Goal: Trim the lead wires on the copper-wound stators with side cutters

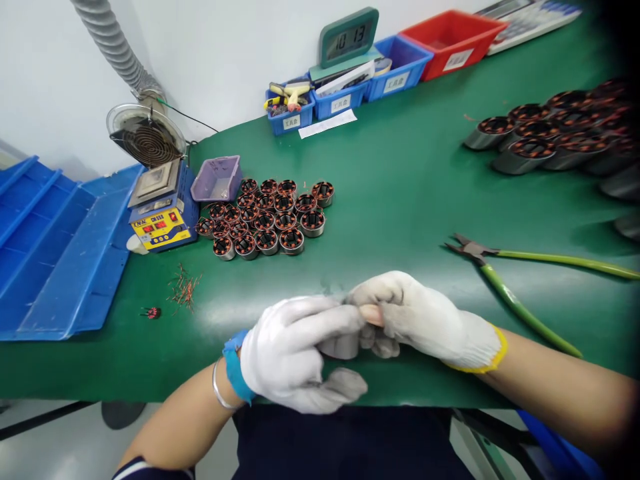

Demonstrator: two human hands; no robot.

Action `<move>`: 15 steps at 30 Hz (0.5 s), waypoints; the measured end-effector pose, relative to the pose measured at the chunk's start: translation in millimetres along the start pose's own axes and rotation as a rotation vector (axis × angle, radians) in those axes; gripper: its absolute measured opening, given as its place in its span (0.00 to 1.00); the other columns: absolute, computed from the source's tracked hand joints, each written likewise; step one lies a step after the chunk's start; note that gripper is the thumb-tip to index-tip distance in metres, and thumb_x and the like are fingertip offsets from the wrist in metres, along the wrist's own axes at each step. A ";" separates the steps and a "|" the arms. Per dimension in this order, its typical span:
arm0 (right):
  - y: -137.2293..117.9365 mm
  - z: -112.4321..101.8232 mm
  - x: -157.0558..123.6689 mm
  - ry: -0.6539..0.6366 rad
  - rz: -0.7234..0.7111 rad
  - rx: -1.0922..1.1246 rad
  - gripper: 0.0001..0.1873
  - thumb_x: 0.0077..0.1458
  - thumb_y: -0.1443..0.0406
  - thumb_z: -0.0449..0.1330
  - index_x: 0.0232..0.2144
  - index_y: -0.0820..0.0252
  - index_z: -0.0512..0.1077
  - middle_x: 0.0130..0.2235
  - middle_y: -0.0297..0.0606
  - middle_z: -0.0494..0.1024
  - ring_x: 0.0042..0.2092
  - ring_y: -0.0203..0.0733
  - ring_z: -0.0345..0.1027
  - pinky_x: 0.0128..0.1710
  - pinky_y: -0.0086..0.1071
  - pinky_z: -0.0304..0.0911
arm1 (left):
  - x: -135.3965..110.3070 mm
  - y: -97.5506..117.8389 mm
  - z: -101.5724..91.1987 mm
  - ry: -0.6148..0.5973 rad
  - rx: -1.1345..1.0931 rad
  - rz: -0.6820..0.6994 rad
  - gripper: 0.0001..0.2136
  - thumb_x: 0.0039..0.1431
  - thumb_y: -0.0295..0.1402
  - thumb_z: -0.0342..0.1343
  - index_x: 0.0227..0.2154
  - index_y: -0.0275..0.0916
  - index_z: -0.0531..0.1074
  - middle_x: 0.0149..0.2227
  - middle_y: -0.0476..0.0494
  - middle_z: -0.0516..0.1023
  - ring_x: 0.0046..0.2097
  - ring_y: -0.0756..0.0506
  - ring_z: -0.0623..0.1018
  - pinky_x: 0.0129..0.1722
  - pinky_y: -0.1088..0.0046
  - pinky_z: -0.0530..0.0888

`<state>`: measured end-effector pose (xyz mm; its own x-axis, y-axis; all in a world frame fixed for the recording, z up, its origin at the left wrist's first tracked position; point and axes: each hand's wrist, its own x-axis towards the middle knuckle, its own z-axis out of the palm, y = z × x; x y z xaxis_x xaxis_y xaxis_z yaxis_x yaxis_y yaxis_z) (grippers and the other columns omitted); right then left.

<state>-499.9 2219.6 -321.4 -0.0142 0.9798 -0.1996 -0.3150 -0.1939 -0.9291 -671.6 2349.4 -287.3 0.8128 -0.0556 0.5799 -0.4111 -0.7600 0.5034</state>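
My left hand (293, 350), in a white glove, curls over a metal-cased motor stator (343, 347) near the table's front edge. The stator's top is hidden under the fingers. My right hand (417, 317), also gloved and with one bare fingertip showing, is closed against the stator's upper right side. Whatever its fingers pinch is too small or covered to make out. Wire cutters (477, 251) with green handles lie spread apart to the right. Several similar stators with copper windings (267, 241) stand grouped beyond my left hand.
More stators (525, 155) stand at the far right. Copper wire clippings (185, 290) lie at left, near a yellow-and-blue solder pot (163, 223) and a purple tray (199, 189). Blue bins (400, 81), a red bin (457, 59) and a clock (349, 39) line the back.
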 end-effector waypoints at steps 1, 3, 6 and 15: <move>-0.9 0.4 -1.3 -0.011 -0.008 -0.032 0.26 0.48 0.44 0.64 0.22 0.63 0.71 0.20 0.36 0.72 0.18 0.31 0.63 0.16 0.24 0.58 | -0.2 0.1 0.2 0.096 0.020 -0.084 0.15 0.54 0.35 0.61 0.20 0.40 0.61 0.43 0.41 0.79 0.44 0.44 0.79 0.45 0.64 0.78; -3.7 0.8 -3.1 -0.009 -0.053 -0.156 0.26 0.51 0.45 0.62 0.21 0.63 0.69 0.20 0.36 0.72 0.19 0.31 0.62 0.17 0.24 0.57 | -0.8 -4.6 0.9 0.212 -0.108 -0.465 0.14 0.60 0.41 0.56 0.23 0.39 0.65 0.40 0.39 0.79 0.43 0.43 0.80 0.44 0.65 0.79; -7.3 0.4 -3.3 0.042 -0.160 -0.405 0.25 0.55 0.50 0.60 0.18 0.62 0.68 0.19 0.37 0.71 0.21 0.31 0.61 0.20 0.24 0.56 | -1.6 -17.4 2.9 -0.216 -0.751 -1.083 0.29 0.62 0.57 0.42 0.30 0.33 0.70 0.32 0.35 0.79 0.29 0.44 0.80 0.26 0.71 0.78; 5.1 0.0 4.1 0.051 0.025 0.083 0.28 0.41 0.44 0.68 0.21 0.64 0.71 0.19 0.36 0.72 0.16 0.31 0.59 0.13 0.24 0.53 | -6.5 -8.0 14.9 0.162 -0.335 -0.358 0.24 0.53 0.30 0.63 0.52 0.42 0.66 0.60 0.31 0.63 0.47 0.42 0.78 0.46 0.60 0.79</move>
<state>-501.5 2222.6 -327.0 0.0245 0.9705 -0.2399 -0.3924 -0.2114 -0.8952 -667.4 2346.2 -304.6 0.8633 0.2917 0.4118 -0.2497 -0.4622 0.8509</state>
